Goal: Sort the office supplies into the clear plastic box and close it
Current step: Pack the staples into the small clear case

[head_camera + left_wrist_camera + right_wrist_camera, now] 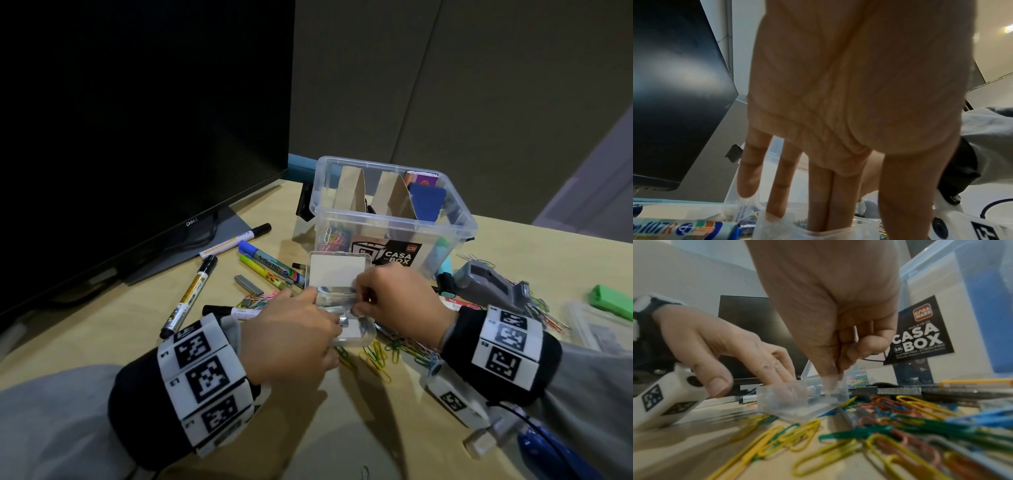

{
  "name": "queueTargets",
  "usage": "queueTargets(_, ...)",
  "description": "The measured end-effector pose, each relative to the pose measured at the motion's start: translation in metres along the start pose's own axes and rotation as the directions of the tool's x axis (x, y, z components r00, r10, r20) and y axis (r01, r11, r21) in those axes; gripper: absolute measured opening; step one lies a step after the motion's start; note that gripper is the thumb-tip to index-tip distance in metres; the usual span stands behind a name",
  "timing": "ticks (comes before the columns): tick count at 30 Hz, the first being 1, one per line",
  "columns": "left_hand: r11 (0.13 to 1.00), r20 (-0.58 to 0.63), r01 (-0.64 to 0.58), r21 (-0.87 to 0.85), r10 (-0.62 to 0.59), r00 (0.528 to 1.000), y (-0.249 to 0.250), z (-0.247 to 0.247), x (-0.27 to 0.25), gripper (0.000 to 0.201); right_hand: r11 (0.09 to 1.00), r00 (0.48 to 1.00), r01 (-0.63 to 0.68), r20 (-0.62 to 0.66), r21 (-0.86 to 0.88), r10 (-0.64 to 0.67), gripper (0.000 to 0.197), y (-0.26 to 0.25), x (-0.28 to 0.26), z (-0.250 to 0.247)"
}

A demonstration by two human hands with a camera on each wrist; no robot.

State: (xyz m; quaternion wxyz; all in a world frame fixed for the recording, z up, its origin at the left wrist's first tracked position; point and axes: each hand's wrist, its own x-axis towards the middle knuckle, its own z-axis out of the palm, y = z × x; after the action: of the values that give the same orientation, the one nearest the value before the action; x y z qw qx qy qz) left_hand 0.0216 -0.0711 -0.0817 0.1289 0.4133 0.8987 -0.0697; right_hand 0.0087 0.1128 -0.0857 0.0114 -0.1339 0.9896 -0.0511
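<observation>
The tan counter holds pens, bright paper clips, a clear box and a monitor.

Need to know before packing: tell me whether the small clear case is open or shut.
Open: the small case has its lid hinged up, and right hand fingers reach inside.

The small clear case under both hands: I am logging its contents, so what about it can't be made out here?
- Contents of the small clear case: head view, covered by the left hand and right hand.
- Right fingertips: right wrist view, blurred behind the case wall; what they pinch is unclear.
- Case floor: left wrist view, cut off by the bottom edge.
</observation>
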Motion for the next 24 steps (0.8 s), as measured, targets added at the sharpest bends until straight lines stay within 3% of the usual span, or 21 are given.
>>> queueTargets(9,0.999,-0.057,-0.008,-0.039,0.006,0.998,0.005,-0.003,-0.001,0.047,0.99,0.992,0.099,0.089,-0.102,-0.09,0.018,-0.006,-0.015,-0.014)
queueTargets(16,1.0,-0.006,-0.011,0.012,0.011,1.0,0.005,0.0,0.001,0.053,0.988,0.987,0.103,0.137,-0.116,-0.087,0.023,-0.005,-0.013,-0.01)
queueTargets(20,1.0,0.012,-0.004,-0.03,0.005,1.0,0.003,-0.006,0.0,0.049,0.994,0.99,0.102,0.098,-0.029,-0.098,0.02,-0.004,-0.014,-0.012)
queueTargets(24,0.966,-0.184,0.093,-0.242,-0.14,0.973,-0.003,-0.016,-0.002,0.036,0.988,0.997,0.05,-0.072,0.148,-0.039,0.014,0.011,-0.011,-0.02)
